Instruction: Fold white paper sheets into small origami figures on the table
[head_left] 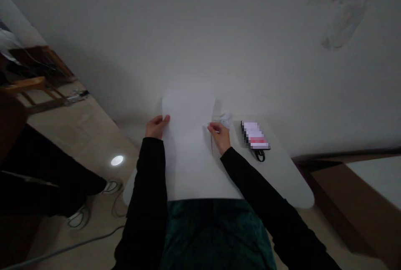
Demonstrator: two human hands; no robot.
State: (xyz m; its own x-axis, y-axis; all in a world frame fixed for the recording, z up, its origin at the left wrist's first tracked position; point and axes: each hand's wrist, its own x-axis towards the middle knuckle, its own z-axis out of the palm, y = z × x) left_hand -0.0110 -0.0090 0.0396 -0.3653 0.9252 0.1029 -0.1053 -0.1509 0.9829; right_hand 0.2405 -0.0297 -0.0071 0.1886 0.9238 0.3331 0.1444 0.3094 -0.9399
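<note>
A large white sheet of paper [188, 123] stands tilted up over the white table, its top toward the wall. My left hand [155, 127] grips its left edge, thumb in front and fingers behind. At the right edge, my right hand [219, 135] is closed in a pinch, fingertips close to the sheet. Whatever lies between those fingertips is too small and dim to make out. Just behind my right hand lies a small white crumpled thing [225, 118]. Farther right, a phone [256, 136] with a lit, blurred screen rests beside a black loop [260, 155].
The white table [278, 178] has rounded corners and meets a grey wall [200, 31]. On the left, another person's dark-trousered legs [56, 161] stand near a cable [78, 244] on the floor. A wooden stool [34, 84] stands farther back; a cardboard box [360, 194] is at right.
</note>
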